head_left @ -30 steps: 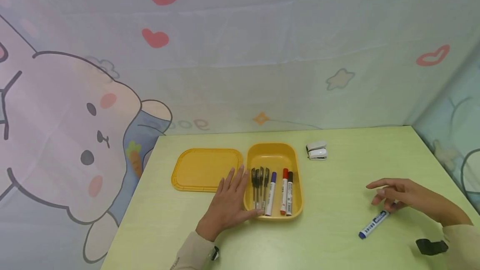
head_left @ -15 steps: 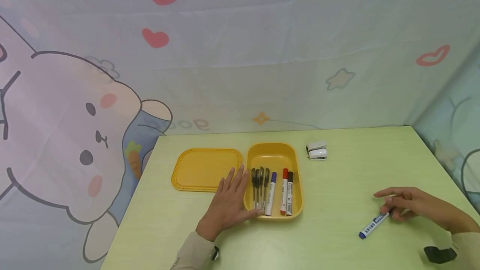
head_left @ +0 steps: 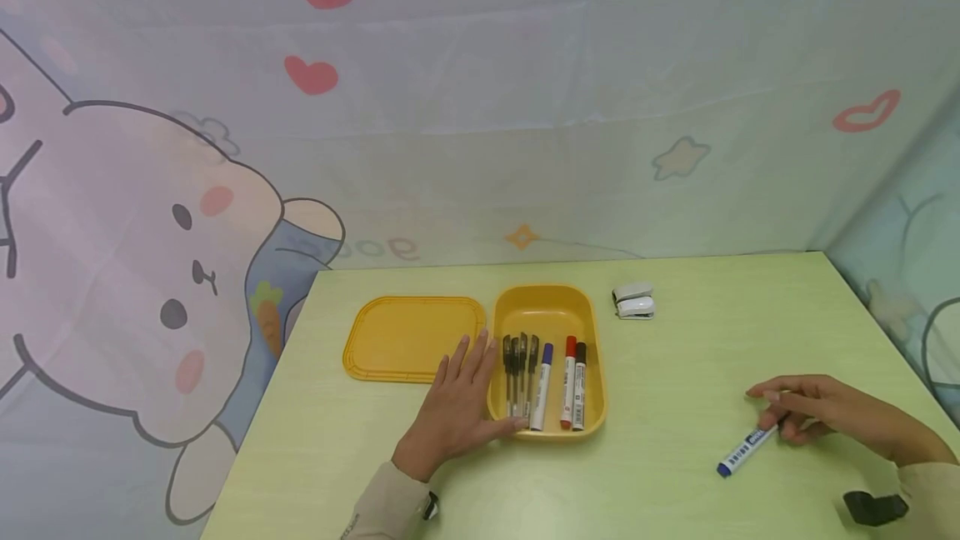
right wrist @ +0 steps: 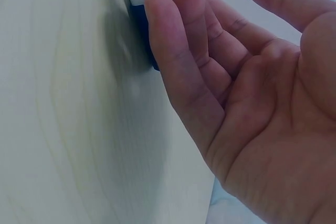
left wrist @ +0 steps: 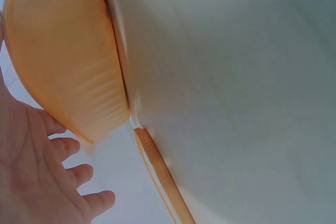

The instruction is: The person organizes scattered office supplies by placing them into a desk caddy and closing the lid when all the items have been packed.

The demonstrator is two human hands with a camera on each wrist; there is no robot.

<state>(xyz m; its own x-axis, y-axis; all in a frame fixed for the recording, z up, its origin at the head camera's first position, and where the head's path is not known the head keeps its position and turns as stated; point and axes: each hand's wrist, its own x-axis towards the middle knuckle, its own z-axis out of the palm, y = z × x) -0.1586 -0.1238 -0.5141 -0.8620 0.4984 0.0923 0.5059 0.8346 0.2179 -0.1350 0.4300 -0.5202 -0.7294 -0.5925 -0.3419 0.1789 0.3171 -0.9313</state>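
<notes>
My left hand (head_left: pixel 456 411) lies with straight, spread fingers against the left side of a yellow plastic box (head_left: pixel 547 302), its thumb at the front rim. In the left wrist view, fingertips touch the box's outer wall (left wrist: pixel 68 51). Inside the box are several black-capped pens (head_left: pixel 522 369), a blue-capped marker (head_left: pixel 542 390), a red marker (head_left: pixel 568 386) and a black marker (head_left: pixel 580 390). My right hand (head_left: pixel 832 411) is at a blue whiteboard marker (head_left: pixel 742 452) on the table. Loosely bent fingers touch its rear end (right wrist: pixel 144 30); the thumb stays apart from it.
A flat yellow lid (head_left: pixel 416 340) lies left of the box. Behind and right of the box stands a small white stapler (head_left: pixel 634 302). The pale green table (head_left: pixel 675 490) ends at a printed cloth backdrop (head_left: pixel 465 107); another cloth hangs on the right.
My right hand has shifted slightly right and toward me along the marker, mostly before the half-second frame. The marker has hardly moved. My left hand and the box have stayed still.
</notes>
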